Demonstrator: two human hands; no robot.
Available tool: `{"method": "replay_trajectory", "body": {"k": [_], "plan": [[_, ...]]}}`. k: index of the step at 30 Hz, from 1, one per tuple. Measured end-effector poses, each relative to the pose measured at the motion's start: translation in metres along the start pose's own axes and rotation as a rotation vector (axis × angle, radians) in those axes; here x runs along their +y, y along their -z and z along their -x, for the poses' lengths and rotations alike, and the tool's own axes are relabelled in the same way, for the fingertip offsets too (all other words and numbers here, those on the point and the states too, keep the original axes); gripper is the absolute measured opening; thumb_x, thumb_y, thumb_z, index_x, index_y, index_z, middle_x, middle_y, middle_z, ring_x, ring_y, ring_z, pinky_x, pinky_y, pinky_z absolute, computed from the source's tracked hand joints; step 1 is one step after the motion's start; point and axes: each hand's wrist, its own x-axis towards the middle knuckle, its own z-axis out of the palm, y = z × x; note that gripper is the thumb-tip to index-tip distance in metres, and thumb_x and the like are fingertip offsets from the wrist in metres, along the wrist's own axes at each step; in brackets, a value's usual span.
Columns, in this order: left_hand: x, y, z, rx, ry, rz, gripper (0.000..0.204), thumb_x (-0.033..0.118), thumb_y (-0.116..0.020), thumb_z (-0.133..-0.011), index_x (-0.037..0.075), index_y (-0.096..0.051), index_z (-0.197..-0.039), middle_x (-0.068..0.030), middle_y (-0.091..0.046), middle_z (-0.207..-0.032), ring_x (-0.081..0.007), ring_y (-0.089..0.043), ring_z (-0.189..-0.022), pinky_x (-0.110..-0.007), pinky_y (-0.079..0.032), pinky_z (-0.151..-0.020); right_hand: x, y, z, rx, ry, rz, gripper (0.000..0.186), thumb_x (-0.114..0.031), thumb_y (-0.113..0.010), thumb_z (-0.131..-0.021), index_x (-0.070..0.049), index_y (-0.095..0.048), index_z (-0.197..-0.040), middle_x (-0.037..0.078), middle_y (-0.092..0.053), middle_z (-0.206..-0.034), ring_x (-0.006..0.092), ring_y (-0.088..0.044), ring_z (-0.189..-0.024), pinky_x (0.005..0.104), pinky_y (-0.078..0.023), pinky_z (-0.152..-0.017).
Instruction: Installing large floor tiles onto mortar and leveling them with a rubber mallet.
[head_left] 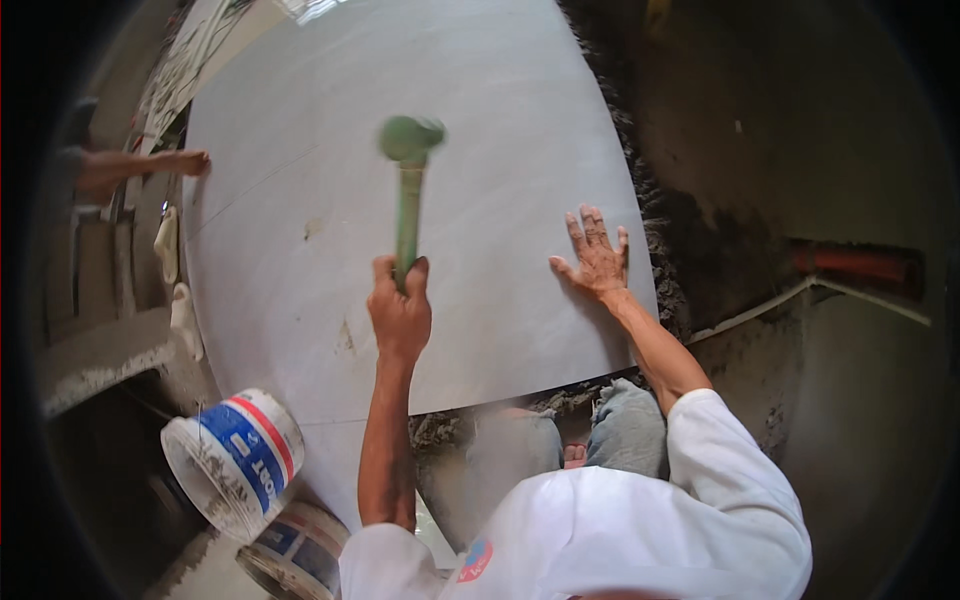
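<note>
While the left hand [400, 318] is holding the mallet [408, 215]: its grip is wrapping the handle's lower end.
Mallet: its green, blurred head is pointing toward the far side, showing over the middle of the slab [500, 330].
Right hand [600, 268]: the palm is facing down on the slab near its right edge, the grip spreading wide.
Slab edge: mortar [655, 240] is showing along the right side.
Co-worker's hand [190, 163]: it is resting at the left edge.
Buckets: a white bucket [255, 450] is sitting near the slab's lower left, partly covering a second bucket [300, 545].
</note>
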Motion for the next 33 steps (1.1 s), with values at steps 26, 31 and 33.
{"method": "replay_trajectory", "body": {"k": [26, 31, 33], "plan": [[0.029, -0.165, -0.08, -0.143, 0.206, -0.333, 0.047, 0.047, -0.036, -0.101, 0.001, -0.045, -0.101, -0.0272, -0.065, -0.08, -0.0495, -0.062, -0.079, -0.057, -0.046, -0.073, 0.007, 0.007, -0.012, -0.059, -0.08, -0.103, 0.079, -0.065, -0.042, -0.089, -0.029, -0.018, -0.155, -0.001, -0.011, -0.163, 0.0189, -0.009, -0.15, 0.0557, -0.007, -0.114], [0.006, -0.175, -0.1, -0.257, 0.312, -0.498, 0.049, 0.051, -0.034, -0.101, 0.004, -0.047, -0.103, -0.0265, -0.065, -0.083, -0.0488, -0.061, -0.079, -0.056, -0.046, -0.072, 0.011, -0.012, -0.01, -0.045, -0.067, -0.046, 0.078, -0.066, -0.041, -0.088, -0.03, -0.02, -0.154, -0.002, -0.012, -0.163, 0.0191, -0.007, -0.15, 0.0564, -0.008, -0.112], [0.004, -0.167, -0.103, -0.261, 0.237, -0.348, 0.049, 0.051, -0.035, -0.101, 0.004, -0.048, -0.102, -0.0248, -0.064, -0.081, -0.047, -0.061, -0.077, -0.054, -0.045, -0.071, 0.012, -0.011, -0.012, 0.054, -0.054, -0.051, 0.077, -0.064, -0.044, -0.088, -0.029, -0.022, -0.153, -0.001, -0.015, -0.162, 0.0203, -0.009, -0.149, 0.0566, -0.009, -0.112]]}}
